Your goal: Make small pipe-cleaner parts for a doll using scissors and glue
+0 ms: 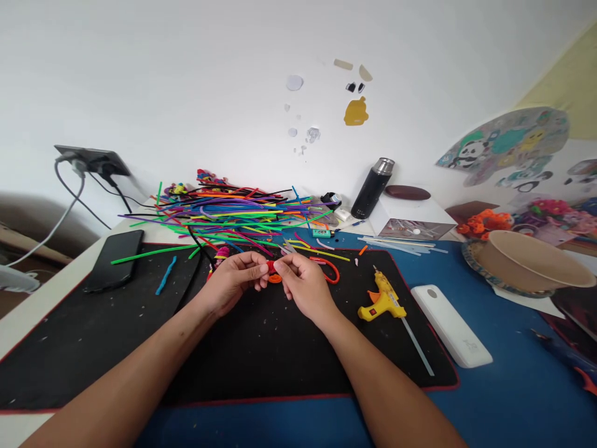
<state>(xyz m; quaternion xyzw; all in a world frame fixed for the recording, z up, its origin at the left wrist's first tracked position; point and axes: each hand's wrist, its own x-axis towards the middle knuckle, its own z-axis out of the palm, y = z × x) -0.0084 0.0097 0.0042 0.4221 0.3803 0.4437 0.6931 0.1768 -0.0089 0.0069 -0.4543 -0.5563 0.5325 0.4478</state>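
Observation:
Between my two hands is a small red fuzzy piece (271, 267), which looks like coiled pipe cleaner. My left hand (240, 274) pinches it from the left with thumb and forefinger. From the right, the thumb and fingertips of my right hand (305, 283) close on it too. An orange ring-like piece (275, 279) shows just below the fingertips. Scissors with a red handle (333, 272) lie behind my right hand, partly hidden by it. Past my left hand, a small figure with a pink and yellow top (222, 252) is partly covered.
A heap of colourful pipe cleaners (233, 211) lies along the wall. On the black mat (261, 367) rest a yellow glue gun (385, 298) and a blue twisted piece (166, 275). A phone (114, 260), a white power bank (451, 325), a black flask (372, 190) and a beige bowl (536, 261) stand around.

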